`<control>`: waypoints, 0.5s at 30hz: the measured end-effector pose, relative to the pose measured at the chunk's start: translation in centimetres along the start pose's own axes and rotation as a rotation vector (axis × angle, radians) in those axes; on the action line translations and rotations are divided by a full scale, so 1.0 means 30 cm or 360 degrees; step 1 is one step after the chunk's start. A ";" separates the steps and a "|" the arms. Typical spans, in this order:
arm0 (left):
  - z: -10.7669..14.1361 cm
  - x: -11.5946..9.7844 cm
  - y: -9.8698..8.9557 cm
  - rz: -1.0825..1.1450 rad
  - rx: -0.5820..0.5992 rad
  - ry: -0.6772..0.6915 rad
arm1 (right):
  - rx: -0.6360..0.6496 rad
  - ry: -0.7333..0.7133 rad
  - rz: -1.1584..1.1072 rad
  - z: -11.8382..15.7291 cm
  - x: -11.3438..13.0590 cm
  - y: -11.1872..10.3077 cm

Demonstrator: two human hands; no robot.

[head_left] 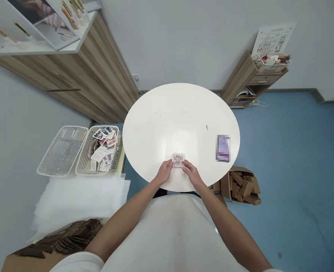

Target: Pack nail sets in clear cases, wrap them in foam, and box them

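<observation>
A small clear plastic case (178, 159) with rows of pinkish pieces inside lies near the front edge of the round white table (181, 109). My left hand (164, 171) is at its left side, fingertips touching or very close to the case's edge. On the other side, my right hand (191, 172) has its fingers apart, with the fingertips at the case's right edge. Both hands are around the case, and its top is uncovered.
A blurred purple item (223, 148) lies at the table's right. Left of the table stand a basket of printed cards (83, 160) and a basket of clear cases (49, 158). A carton of cardboard pieces (245, 187) is on the floor at right.
</observation>
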State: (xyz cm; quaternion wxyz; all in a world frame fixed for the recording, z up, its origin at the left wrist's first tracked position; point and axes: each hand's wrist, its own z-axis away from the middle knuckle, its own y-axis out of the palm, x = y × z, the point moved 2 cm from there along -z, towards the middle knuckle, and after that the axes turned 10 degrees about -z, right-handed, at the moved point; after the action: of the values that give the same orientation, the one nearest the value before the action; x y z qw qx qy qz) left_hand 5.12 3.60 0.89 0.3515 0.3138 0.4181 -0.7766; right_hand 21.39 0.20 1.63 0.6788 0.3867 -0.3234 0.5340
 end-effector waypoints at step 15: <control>0.032 -0.050 0.129 -0.0206 -0.0107 -0.0134 | 0.0175 0.0025 0.0120 -0.040 -0.059 -0.102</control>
State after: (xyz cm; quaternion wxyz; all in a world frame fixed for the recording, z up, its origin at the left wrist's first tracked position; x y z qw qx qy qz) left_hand 8.90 1.64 0.85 0.3283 0.2411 0.4482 -0.7957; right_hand 24.02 0.00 -1.02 0.6384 0.4068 -0.3025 0.5792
